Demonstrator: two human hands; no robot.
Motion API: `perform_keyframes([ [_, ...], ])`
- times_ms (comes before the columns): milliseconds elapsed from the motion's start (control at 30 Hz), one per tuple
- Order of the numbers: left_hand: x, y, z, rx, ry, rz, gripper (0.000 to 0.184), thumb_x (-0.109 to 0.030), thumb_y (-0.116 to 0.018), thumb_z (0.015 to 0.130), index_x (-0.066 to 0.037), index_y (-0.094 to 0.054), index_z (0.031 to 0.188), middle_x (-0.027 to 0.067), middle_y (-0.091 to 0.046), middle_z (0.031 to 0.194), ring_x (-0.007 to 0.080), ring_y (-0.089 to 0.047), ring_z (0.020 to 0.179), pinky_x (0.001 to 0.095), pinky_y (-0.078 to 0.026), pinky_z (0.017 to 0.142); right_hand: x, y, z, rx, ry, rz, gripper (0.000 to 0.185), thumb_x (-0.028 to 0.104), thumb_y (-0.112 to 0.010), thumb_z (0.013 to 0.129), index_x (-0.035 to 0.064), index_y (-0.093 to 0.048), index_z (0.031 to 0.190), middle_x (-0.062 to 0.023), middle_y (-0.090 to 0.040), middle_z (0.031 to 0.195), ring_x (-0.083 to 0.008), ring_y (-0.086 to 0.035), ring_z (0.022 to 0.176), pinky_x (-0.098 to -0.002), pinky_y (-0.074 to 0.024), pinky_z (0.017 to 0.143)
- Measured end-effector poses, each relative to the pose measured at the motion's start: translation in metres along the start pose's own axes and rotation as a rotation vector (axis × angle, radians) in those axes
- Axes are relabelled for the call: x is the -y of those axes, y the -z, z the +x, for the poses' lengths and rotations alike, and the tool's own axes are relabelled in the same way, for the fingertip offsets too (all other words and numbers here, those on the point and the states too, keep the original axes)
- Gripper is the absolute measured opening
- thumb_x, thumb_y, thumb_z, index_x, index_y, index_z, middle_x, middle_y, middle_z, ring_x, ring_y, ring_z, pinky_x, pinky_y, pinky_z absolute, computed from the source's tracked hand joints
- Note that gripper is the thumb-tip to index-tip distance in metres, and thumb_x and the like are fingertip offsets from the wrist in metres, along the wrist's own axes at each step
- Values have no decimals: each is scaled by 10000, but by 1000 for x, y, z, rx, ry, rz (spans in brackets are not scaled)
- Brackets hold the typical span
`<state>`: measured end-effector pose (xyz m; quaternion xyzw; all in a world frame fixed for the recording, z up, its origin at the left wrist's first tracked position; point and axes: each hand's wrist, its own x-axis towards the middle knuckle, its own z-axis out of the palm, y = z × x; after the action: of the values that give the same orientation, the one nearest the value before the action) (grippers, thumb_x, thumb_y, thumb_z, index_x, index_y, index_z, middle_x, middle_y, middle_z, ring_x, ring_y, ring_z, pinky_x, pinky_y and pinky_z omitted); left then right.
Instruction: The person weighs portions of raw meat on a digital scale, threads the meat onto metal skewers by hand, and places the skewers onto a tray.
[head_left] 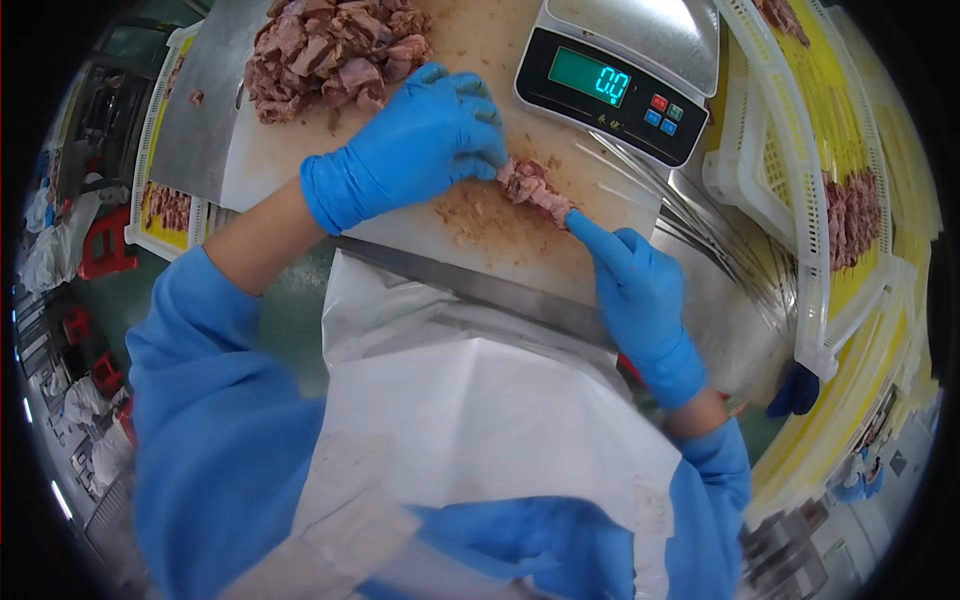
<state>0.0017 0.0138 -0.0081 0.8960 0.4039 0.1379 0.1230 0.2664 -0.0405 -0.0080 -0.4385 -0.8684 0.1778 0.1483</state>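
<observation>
A short row of raw meat pieces, a meat skewer (pixel 535 190) by its look, slants over the cutting board (pixel 480 255) between my hands; no bare stick shows. My left hand (pixel 425 135), in a blue glove, is closed at its upper left end with the fingers curled in. My blue-gloved right hand (pixel 640 295) is closed at the lower right end, its index finger stretched along toward the meat. Just beyond my left hand lies a heap of cut raw meat (pixel 335 60). Meat scraps are smeared on the board below the row.
A digital scale (pixel 610 90) reading 0.0 stands at the back right. Several thin metal skewers (pixel 690 215) lie beside it. White and yellow trays (pixel 840 120) holding rows of meat rise at the right. Another tray (pixel 165 205) stands left, beside a metal sheet (pixel 195 110).
</observation>
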Motion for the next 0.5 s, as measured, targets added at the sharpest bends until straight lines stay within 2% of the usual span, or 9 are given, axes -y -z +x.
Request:
perform_keyframes([
  [67, -1, 2, -3, 9, 7, 28, 202, -245, -732, 681, -171, -692, 865, -54, -628, 925, 185, -518, 1009, 368, -349, 919, 1, 1, 3, -45, 11, 44, 483, -12, -573, 717, 182, -604, 1158, -68, -524, 677, -241, -554, 546, -346, -473, 511],
  [133, -8, 2, -9, -411, 127, -40, 325, -222, -730, 709, -154, -659, 1019, 0, -622, 980, 207, -520, 1031, 377, -389, 891, 0, 8, -4, -113, -43, 200, 410, -16, -574, 765, 149, -606, 1139, -92, -564, 702, -263, -580, 579, -342, -477, 513],
  [167, -15, 6, -8, -428, 113, -27, 325, -222, -730, 709, -154, -659, 1019, 0, -622, 980, 207, -520, 1031, 377, -389, 891, 2, 14, -7, -132, -32, 187, 410, -16, -574, 765, 149, -606, 1139, -92, -564, 702, -263, -580, 579, -342, -477, 513],
  [233, -36, 12, -3, -980, 544, -1056, 479, -148, -732, 718, -78, -566, 1162, 37, -611, 1014, 208, -505, 1077, 356, -431, 863, 11, 25, -14, -153, -244, 440, 352, 2, -594, 795, 123, -611, 1125, -124, -596, 737, -273, -600, 611, -334, -475, 524],
  [300, -68, 6, 18, -1026, 520, -1350, 476, -164, -685, 778, -36, -503, 1200, 63, -602, 972, 202, -554, 992, 303, -466, 776, 29, 23, 0, -202, -214, 430, 300, 31, -618, 811, 114, -625, 1100, -127, -603, 749, -268, -601, 600, -331, -472, 529],
  [367, -94, 23, 37, -822, 762, -1937, 198, -267, -611, 862, -79, -571, 908, 39, -560, 720, 163, -563, 655, 290, -459, 584, 45, 20, 16, -255, -109, 477, 327, 51, -625, 815, 122, -617, 1134, -111, -589, 737, -261, -579, 568, -345, -462, 513],
  [400, -83, 25, 39, -836, 736, -1939, 198, -267, -611, 862, -79, -571, 908, 39, -560, 720, 163, -563, 655, 290, -459, 584, 47, 25, 19, -236, -65, 336, 456, 14, -614, 783, 145, -579, 1218, -87, -544, 696, -252, -541, 533, -348, -449, 496],
  [467, -55, 23, 50, -722, 341, -2335, 422, -344, -444, 958, -162, -393, 580, -16, -314, 498, 117, -338, 410, 281, -353, 434, 41, 32, 2, -194, -92, 223, 521, -7, -606, 755, 159, -561, 1247, -80, -514, 676, -246, -522, 524, -347, -442, 491],
  [500, -62, 28, 59, -725, 300, -2347, 422, -344, -444, 958, -162, -393, 580, -16, -314, 498, 117, -338, 410, 281, -353, 434, 35, 37, -3, -145, -131, 127, 587, -27, -597, 727, 173, -544, 1276, -73, -484, 655, -241, -503, 515, -346, -435, 486],
])
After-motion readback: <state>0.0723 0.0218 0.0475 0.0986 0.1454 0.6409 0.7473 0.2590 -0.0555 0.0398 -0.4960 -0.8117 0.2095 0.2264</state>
